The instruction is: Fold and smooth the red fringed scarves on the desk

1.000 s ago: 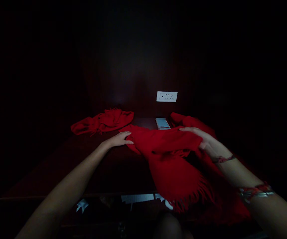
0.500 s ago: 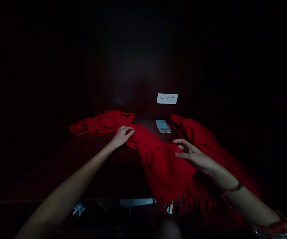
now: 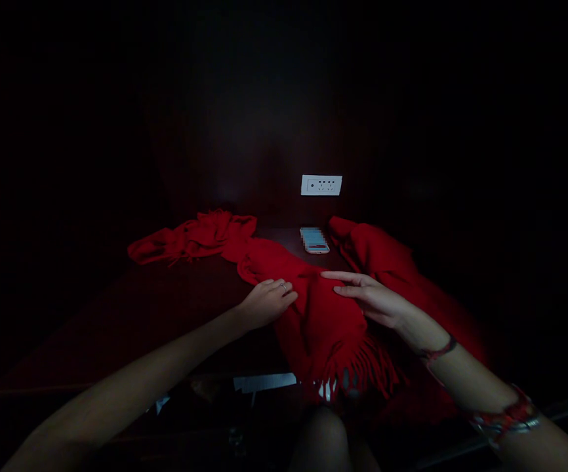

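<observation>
- Down slides the left hand (image 3: 269,303) along the red scarf (image 3: 333,314), closer to the fringed end than half a second ago; the right hand (image 3: 380,303) has straightened its forefinger and drawn it nearer the thumb!
- Closest to us, a bare knee (image 3: 321,436) pokes up on the near side of the scarf's fringe.
- Just beyond, a pale strip (image 3: 264,381) shows below the surface (image 3: 156,308), left of the fringe, too dim to name.
- Scarf itself now: stretched across the surface, fringe hanging at the front edge, middle rumpled between the two hands.
- Left side of the scarf: ringed fingers curl at its edge, the grip narrow; whether cloth is pinched inside, I cannot tell.
- Right side of the scarf: fingers reach straight across the top, grip loose, with a slim gap between thumb and forefinger. Woven bracelets (image 3: 507,416) circle that forearm.
- Right of the scarf, another stretch of red cloth (image 3: 392,262) slopes away into shadow.
- Past the scarf's middle, a phone (image 3: 314,241) lies flat, screen blurred out.
- Off the scarf's far left end, a crumpled red bundle (image 3: 190,239); whether they join is unclear.
- Farthest, behind the scarf, a white socket plate (image 3: 321,185) gleams on the dark wall (image 3: 264,118).
</observation>
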`<state>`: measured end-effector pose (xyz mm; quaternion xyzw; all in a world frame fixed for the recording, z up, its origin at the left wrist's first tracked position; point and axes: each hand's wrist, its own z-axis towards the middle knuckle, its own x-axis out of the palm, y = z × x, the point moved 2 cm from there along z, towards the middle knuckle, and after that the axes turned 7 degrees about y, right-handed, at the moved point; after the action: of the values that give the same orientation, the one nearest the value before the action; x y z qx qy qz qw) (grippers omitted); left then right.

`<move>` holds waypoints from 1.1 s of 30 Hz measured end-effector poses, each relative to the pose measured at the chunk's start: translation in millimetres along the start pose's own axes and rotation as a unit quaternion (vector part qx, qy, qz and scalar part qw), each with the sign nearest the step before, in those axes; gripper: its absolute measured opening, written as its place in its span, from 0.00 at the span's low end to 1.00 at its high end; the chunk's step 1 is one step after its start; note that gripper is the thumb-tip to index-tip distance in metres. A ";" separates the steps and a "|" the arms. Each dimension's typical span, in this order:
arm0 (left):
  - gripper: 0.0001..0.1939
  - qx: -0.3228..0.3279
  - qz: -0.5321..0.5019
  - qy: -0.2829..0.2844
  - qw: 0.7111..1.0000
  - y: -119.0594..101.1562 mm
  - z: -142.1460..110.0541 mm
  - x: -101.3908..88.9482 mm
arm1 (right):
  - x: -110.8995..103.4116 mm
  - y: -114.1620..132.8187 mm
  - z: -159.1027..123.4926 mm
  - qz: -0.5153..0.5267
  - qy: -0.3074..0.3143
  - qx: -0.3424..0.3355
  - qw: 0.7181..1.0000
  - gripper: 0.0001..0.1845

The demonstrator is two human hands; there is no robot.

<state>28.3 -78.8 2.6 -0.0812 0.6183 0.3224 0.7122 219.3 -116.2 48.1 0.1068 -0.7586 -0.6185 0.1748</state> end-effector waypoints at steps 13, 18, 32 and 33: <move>0.13 -0.267 -0.421 0.004 0.867 -8.6 -46.7 -20.0 | -19.3 -13.1 -22.2 -0.150 -0.013 0.077 0.986 0.33; 0.24 -0.350 -0.415 0.008 0.840 -11.9 -45.6 -1.9 | -11.7 -26.1 6.3 -0.259 -0.081 0.002 0.962 0.30; 0.24 -0.367 -0.514 -0.040 0.774 69.7 45.1 48.4 | -22.3 -34.2 105.1 -0.408 -0.290 0.029 0.865 0.08; 0.24 -0.362 -0.523 -0.044 0.770 73.1 47.9 49.1 | -24.1 -33.4 109.8 -0.408 -0.293 0.030 0.864 0.08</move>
<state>28.5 20.4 -11.8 -0.6299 0.2855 0.1034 0.7149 196.0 -15.3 -6.8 0.2254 -0.6815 -0.6146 -0.3270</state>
